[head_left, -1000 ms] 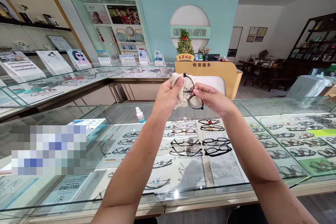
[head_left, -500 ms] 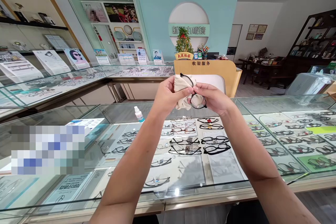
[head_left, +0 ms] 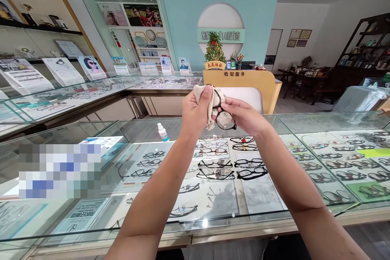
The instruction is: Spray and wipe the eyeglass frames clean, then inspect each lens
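Dark-rimmed eyeglasses (head_left: 226, 120) are held up above the glass counter, tilted, one lens lower right of the other. My left hand (head_left: 197, 109) is closed around a cream cleaning cloth (head_left: 201, 91), its thumb pressing the cloth against the upper lens. Between the thumb and fingers of my right hand (head_left: 243, 114) the frame is pinched near its bridge. Folds of cloth and my left fingers show behind the lenses. A small white spray bottle (head_left: 162, 132) with a blue-green label stands on the counter, left of my hands.
Under the glass top of the display counter (head_left: 213, 207) lie several rows of eyeglasses (head_left: 250, 162). Another glass case (head_left: 164, 82) runs along the left and back, with sign cards (head_left: 91, 67) on it. Farther off stands a wooden cashier desk (head_left: 271, 89) with a plant (head_left: 214, 50).
My left thumb has moved up onto the upper lens over the cloth. The eyeglasses have shifted slightly left and turned, and the view has moved a little.
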Demonstrator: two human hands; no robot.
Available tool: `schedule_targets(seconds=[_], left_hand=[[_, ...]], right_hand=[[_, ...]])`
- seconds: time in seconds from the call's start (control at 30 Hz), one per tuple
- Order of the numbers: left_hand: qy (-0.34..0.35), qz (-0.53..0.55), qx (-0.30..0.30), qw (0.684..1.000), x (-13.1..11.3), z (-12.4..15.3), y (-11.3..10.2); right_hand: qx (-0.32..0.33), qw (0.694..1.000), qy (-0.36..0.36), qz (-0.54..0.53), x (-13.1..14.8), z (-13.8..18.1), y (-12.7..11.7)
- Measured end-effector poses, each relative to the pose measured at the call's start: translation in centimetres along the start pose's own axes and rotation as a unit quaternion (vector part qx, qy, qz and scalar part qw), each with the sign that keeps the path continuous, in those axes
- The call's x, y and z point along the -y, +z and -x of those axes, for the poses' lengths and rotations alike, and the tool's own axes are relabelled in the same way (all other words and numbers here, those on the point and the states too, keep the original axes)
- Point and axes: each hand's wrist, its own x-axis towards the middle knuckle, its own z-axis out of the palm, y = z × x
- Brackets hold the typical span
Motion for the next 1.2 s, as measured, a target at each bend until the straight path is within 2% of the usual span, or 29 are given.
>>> schedule_targets(seconds=[0.13, 0.27, 0.43, 0.57, 0.7, 0.77, 0.9, 0.97, 1.1, 1.2], left_hand=[[-0.057, 0.029, 0.102, 0.993, -0.5, -0.8, -1.1], [-0.089, 0.045, 0.139, 0.985, -0.6, -1.0, -1.7], [-0.060, 0.044, 0.119, 0.990, 0.0, -0.5, -1.1], [-0.033, 0.029, 0.049, 0.998, 0.4, 0.0, -0.2], [-0.008, 0.027, -0.010, 1.000, 0.4, 0.2, 0.4], [-0.022, 0.028, 0.007, 0.999, 0.1, 0.1, 0.2], [-0.068, 0.036, 0.113, 0.991, -0.3, -0.7, -0.9], [-0.081, 0.042, 0.137, 0.986, -0.3, -0.9, -1.4], [-0.053, 0.048, 0.114, 0.991, 0.4, -0.7, -1.1], [-0.019, 0.045, 0.060, 0.997, 1.0, -0.2, -0.2]], right_hand=[[-0.040, 0.999, -0.003, -0.008, 0.8, 0.2, -0.6], [-0.035, 0.999, -0.005, -0.019, 1.2, 0.3, -1.0], [-0.001, 0.999, 0.017, -0.029, 0.9, 0.2, -1.1], [0.037, 0.998, 0.017, -0.043, 0.4, 0.0, -0.3], [0.036, 0.998, 0.016, -0.043, 0.2, 0.0, 0.3], [0.024, 0.999, 0.016, -0.038, 0.4, 0.1, 0.2], [-0.004, 0.999, 0.019, -0.035, 1.1, 0.3, -0.7], [-0.014, 0.999, 0.022, -0.037, 1.3, 0.4, -1.1], [-0.008, 0.999, 0.019, -0.041, 1.0, 0.2, -1.2], [0.019, 0.999, 0.015, -0.041, 0.4, 0.0, -0.5]])
